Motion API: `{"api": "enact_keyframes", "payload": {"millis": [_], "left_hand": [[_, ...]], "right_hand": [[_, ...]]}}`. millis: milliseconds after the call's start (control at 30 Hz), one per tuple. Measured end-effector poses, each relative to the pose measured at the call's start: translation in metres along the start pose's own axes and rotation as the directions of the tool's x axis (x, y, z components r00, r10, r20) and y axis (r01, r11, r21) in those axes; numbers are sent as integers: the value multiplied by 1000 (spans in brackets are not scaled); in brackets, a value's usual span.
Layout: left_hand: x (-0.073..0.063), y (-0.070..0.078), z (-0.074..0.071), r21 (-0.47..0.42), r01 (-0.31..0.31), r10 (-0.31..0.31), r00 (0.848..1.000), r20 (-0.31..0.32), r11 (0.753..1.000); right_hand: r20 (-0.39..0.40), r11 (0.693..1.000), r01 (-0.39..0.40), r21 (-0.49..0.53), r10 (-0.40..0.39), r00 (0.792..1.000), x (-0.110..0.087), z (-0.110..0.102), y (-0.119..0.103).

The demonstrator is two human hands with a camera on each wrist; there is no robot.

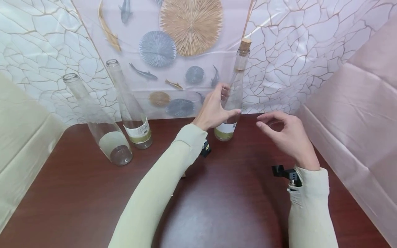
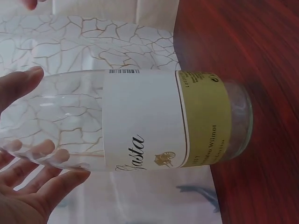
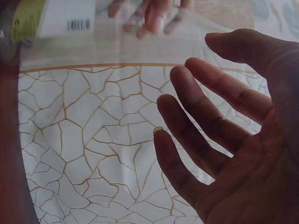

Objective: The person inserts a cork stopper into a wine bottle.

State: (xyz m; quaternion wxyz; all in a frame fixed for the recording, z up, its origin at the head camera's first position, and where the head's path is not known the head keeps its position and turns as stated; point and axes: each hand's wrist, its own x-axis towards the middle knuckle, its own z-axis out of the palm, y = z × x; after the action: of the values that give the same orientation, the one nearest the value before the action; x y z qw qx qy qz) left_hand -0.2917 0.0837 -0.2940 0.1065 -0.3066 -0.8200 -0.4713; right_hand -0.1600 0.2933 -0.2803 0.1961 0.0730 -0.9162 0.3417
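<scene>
A corked clear glass bottle [image 1: 227, 128] with a white and olive label stands upright toward the back of the table. My left hand [image 1: 213, 109] is around its body, above the label, thumb on one side and fingers on the other. In the left wrist view, the fingertips lie along the glass of the bottle [image 2: 145, 116]. A cork [image 1: 245, 44] sits in its neck and sticks out of the mouth. To the right of the bottle, apart from it, my right hand [image 1: 286, 132] hovers with loosely bent fingers and nothing in them.
Two uncorked bottles [image 1: 139, 129] [image 1: 113, 143] stand at the left on the dark red table [image 1: 211, 206]. A small beige piece [image 1: 183, 175] is mostly hidden behind the left sleeve. Patterned cloth [image 1: 279, 69] hangs behind, with plain cloth walls at both sides.
</scene>
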Motion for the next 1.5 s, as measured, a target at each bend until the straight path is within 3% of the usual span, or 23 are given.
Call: {"api": "enact_keyframes", "payload": {"millis": [67, 167, 300, 500, 667, 1000, 1267, 1500], "left_hand": [[5, -2, 6, 10, 16, -17, 1000, 10, 1000], [13, -4, 14, 12, 38, -38, 999, 32, 999], [23, -4, 26, -4, 42, -41, 998, 57, 999], [38, 1, 39, 17, 24, -26, 997, 79, 1000], [48, 6, 43, 16, 49, -50, 995, 91, 999], [49, 2, 53, 2, 67, -67, 989, 131, 998], [47, -12, 61, -20, 95, -92, 989, 113, 995], [49, -9, 61, 39, 106, -110, 985, 135, 994]], "right_hand": [[33, 1000, 16, -18, -15, 999, 0, 5, 2], [145, 997, 63, -51, -55, 988, 0, 19, 6], [315, 992, 127, -9, -118, 942, -5, 48, 12], [413, 983, 174, 63, -184, 892, -16, 88, 16], [468, 976, 212, 45, -208, 859, -24, 102, 15], [460, 983, 179, 40, -177, 870, -34, 95, 24], [446, 985, 169, 33, -166, 880, -39, 91, 28], [447, 987, 158, 15, -148, 882, -41, 85, 33]]}}
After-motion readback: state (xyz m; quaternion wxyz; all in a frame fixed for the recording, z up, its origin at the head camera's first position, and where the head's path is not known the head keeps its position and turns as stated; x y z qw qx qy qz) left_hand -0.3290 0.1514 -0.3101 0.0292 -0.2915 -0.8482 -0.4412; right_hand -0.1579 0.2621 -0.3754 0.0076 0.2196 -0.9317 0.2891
